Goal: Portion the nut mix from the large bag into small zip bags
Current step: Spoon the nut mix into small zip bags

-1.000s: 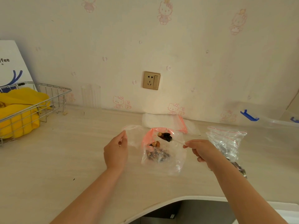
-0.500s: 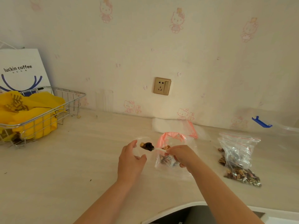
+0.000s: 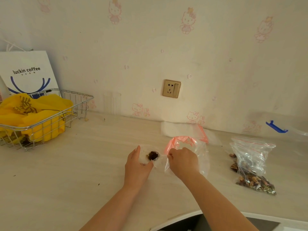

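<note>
The person's left hand (image 3: 137,165) curls its fingers (image 3: 137,150) round the mouth of a small zip bag (image 3: 146,157), holding it open on the desk (image 3: 75,172); a dark clump of nut mix (image 3: 152,155) sits in it, just right of those fingers. The right hand (image 3: 183,161) is closed in a pinch on what looks like a thin clear spoon handle (image 3: 162,156), reaching left toward the clump; the handle is hard to make out. Behind and under the right hand lies the large bag (image 3: 198,147), its pink-edged mouth gaping toward the wall. Well to the right of both hands a filled zip bag (image 3: 250,165) slumps on the desk. Beyond the fingers, against the wall, lies a flat stack of spare bags (image 3: 180,130). Far left of the left hand stands a wire basket (image 3: 55,117) with yellow bags (image 3: 38,114). Between basket and left hand the desk is bare, wide room. The desk's curved front edge runs near the forearms.
</note>
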